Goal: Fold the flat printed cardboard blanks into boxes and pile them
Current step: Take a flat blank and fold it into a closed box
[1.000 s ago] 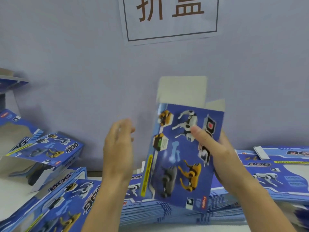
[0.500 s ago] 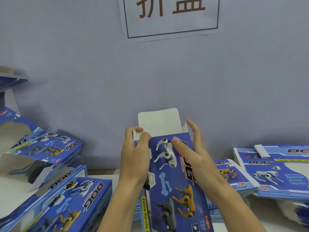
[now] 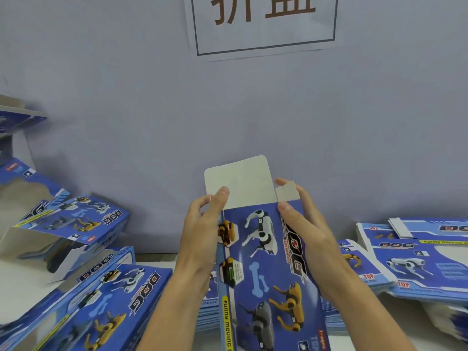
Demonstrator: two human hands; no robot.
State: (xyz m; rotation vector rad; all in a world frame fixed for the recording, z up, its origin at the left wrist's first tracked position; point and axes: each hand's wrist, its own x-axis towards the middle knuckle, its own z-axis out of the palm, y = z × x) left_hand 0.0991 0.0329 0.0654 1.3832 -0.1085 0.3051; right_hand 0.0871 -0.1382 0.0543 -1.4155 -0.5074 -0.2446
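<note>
I hold a blue printed box blank (image 3: 263, 269) with robot-dog pictures upright in front of me, partly opened into a sleeve. Its plain grey top flap (image 3: 240, 183) stands up at the far end. My left hand (image 3: 202, 231) grips the blank's left edge, thumb at the base of the flap. My right hand (image 3: 304, 224) grips the right edge, thumb on the printed face and fingers behind a small grey side flap (image 3: 287, 191). A stack of flat blanks (image 3: 359, 267) lies on the table behind it.
Folded boxes (image 3: 106, 300) are piled at the left, with more (image 3: 73, 219) behind them. More flat blanks (image 3: 425, 259) lie at the right. A grey wall with a paper sign (image 3: 263, 24) stands right behind the white table (image 3: 22, 287).
The blank has come down and toward me from a raised, tilted position. My left hand, free a second ago, now grips its left edge; both hands sit at the top flaps.
</note>
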